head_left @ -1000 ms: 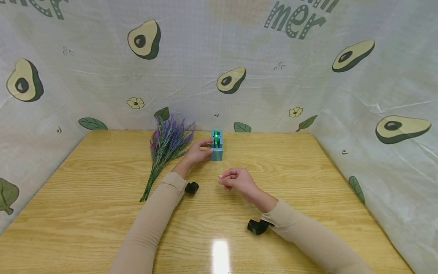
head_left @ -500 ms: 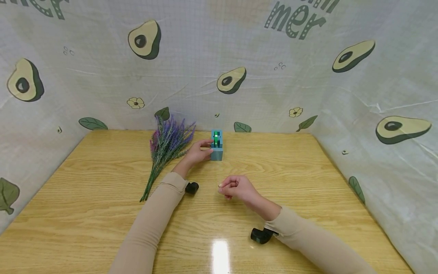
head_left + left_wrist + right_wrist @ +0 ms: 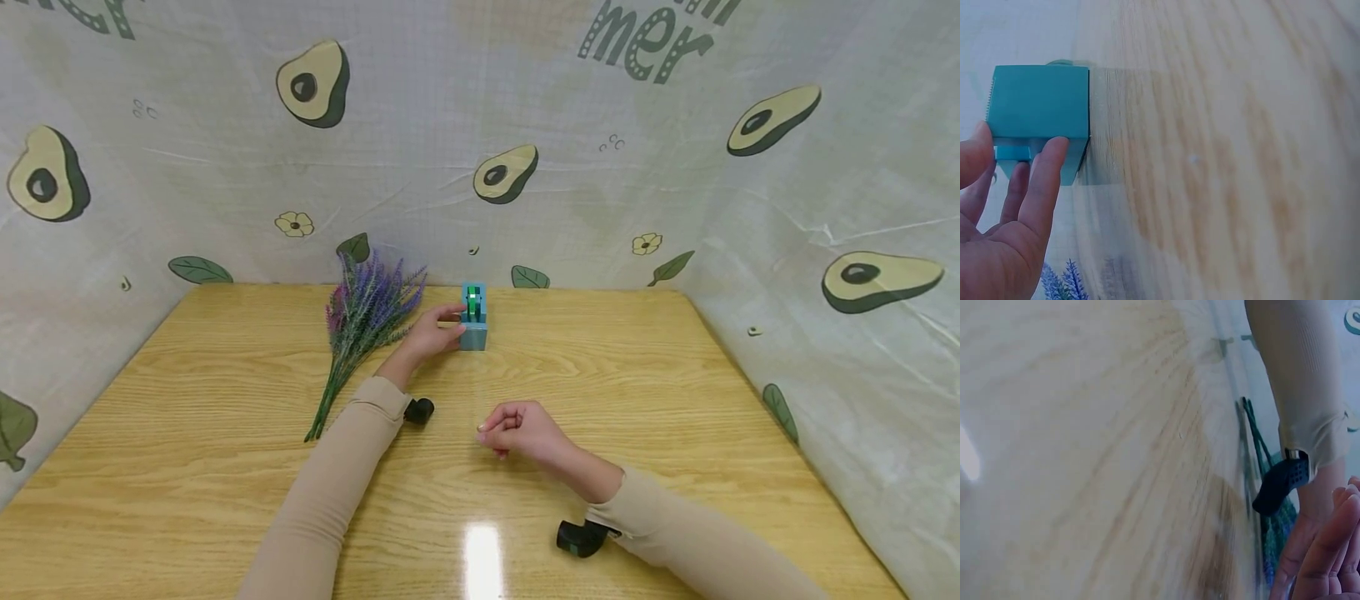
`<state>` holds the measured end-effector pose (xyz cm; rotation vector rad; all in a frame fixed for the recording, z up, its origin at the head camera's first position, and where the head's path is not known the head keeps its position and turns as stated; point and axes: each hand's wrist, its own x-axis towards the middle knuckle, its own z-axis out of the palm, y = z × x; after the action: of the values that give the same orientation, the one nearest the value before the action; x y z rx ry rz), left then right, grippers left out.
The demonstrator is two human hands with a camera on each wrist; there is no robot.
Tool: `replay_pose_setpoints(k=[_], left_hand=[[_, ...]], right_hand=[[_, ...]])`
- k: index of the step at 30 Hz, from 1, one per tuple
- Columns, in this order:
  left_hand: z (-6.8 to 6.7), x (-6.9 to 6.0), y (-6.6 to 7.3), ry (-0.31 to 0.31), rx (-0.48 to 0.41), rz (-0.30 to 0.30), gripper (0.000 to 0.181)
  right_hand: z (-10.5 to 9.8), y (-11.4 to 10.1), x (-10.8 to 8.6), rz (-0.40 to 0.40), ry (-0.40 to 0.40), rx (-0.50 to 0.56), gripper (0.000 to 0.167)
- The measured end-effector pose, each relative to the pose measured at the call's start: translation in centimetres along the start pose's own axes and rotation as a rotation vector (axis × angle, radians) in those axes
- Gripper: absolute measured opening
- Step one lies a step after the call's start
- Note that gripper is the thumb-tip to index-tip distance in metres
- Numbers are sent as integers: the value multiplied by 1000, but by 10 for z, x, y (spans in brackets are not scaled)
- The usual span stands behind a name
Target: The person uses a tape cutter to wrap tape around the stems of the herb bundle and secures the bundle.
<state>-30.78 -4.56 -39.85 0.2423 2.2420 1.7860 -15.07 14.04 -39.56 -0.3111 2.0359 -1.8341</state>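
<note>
A teal tape dispenser (image 3: 474, 337) with a green roll (image 3: 472, 302) stands near the table's back edge. My left hand (image 3: 432, 335) holds its left side; in the left wrist view, thumb and fingers of that hand (image 3: 1013, 234) lie against the teal body (image 3: 1040, 100). A faint clear strip of tape (image 3: 476, 379) runs from the dispenser towards me. Thumb and index finger of my right hand (image 3: 527, 432) pinch its near end, which is hard to make out. The right wrist view shows the right hand (image 3: 1330, 559) at the lower right edge.
A bunch of purple artificial flowers (image 3: 360, 321) lies left of the dispenser, stems towards me, beside my left forearm. Behind the wooden table (image 3: 195, 392) hangs a cloth (image 3: 420, 92) with avocado prints. Black wrist cameras (image 3: 418, 411) jut from both sleeves.
My right hand has moved towards me, away from the dispenser, still pinching. The left hand and the dispenser have stayed in place.
</note>
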Motion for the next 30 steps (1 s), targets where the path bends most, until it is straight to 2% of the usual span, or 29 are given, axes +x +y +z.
replay_pose_setpoints(k=[14,18,23,30], left_hand=[[-2,-4,5,-2,7,23,45],[-2,-5,5,1,2,31,45],[-4,-9,3,42,7,48,43],[-13,-22,5,109,69,129,40]], right_hand=[[6,-4,-15,-13,-77,15,14],[7,-3,-16,-10,-72,12,13],[8,-1,-17,-7,-69,20,11],[7,1,-19,-13,-73,40,10]])
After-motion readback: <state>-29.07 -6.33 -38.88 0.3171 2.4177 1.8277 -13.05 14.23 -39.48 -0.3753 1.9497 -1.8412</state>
